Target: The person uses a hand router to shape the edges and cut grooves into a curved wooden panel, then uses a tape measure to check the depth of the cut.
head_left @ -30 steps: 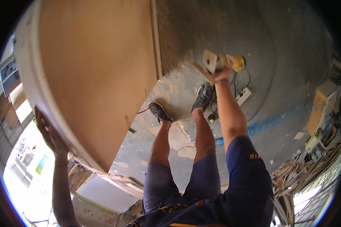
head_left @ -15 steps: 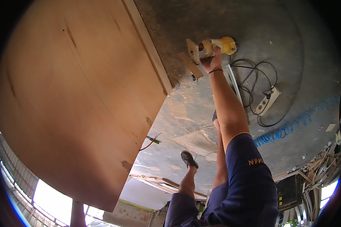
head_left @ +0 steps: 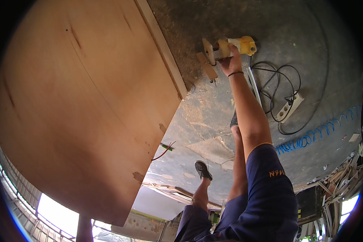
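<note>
Yellow and held sideways, the power tool (head_left: pixel 247 45) sits at one o'clock, wrapped in our right hand (head_left: pixel 232 62), long axis nine-to-three; the wooden panel (head_left: pixel 84 109) lies toward eight o'clock. We cannot see our left hand's state.

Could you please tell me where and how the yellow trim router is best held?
Probably around the middle of the yellow trim router, from the near side, where the right hand grips it. Its rounded body lies sideways, suiting a wrapped grip, while the flat base plate at the left end and the black cord by the right end seem best left clear.
</note>
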`<state>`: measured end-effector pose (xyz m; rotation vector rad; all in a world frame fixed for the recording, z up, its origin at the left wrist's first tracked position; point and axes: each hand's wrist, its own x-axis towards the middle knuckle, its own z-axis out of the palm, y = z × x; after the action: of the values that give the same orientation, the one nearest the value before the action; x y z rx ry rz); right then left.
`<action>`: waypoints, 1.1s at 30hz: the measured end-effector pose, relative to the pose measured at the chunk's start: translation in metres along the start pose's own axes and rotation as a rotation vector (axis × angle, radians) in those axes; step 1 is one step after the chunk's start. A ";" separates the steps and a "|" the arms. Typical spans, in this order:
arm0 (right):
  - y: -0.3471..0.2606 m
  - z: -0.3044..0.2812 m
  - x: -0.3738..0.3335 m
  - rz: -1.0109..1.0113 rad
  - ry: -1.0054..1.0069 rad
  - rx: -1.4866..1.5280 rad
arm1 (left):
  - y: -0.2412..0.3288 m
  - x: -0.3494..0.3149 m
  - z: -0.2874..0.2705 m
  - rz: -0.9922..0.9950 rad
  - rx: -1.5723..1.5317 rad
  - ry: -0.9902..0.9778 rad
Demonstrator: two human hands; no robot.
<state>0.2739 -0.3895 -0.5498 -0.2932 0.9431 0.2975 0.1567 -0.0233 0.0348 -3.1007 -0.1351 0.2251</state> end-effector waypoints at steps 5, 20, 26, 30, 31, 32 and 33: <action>-0.003 0.029 0.013 -0.013 0.099 -0.079 | -0.001 0.004 -0.001 0.019 0.009 0.004; 0.021 0.076 0.081 -0.156 0.575 -0.292 | 0.005 0.044 0.007 0.097 0.153 0.049; -0.015 0.064 0.036 -0.176 0.514 -0.501 | 0.004 0.067 0.021 0.151 0.178 0.038; -0.039 0.001 -0.097 -0.363 0.154 -0.942 | 0.009 0.068 0.014 0.155 0.223 0.055; -0.048 -0.028 -0.138 -0.461 0.177 -1.010 | 0.011 0.065 0.006 0.149 0.240 0.058; -0.049 -0.078 -0.158 -0.376 0.189 -1.198 | 0.011 0.062 -0.001 0.145 0.253 0.070; -0.032 -0.137 -0.177 -0.561 0.347 -1.010 | 0.013 0.060 -0.010 0.138 0.270 0.074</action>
<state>0.0857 -0.4909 -0.4758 -1.5464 0.9422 0.1817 0.2182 -0.0315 0.0359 -2.8460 0.1038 0.1194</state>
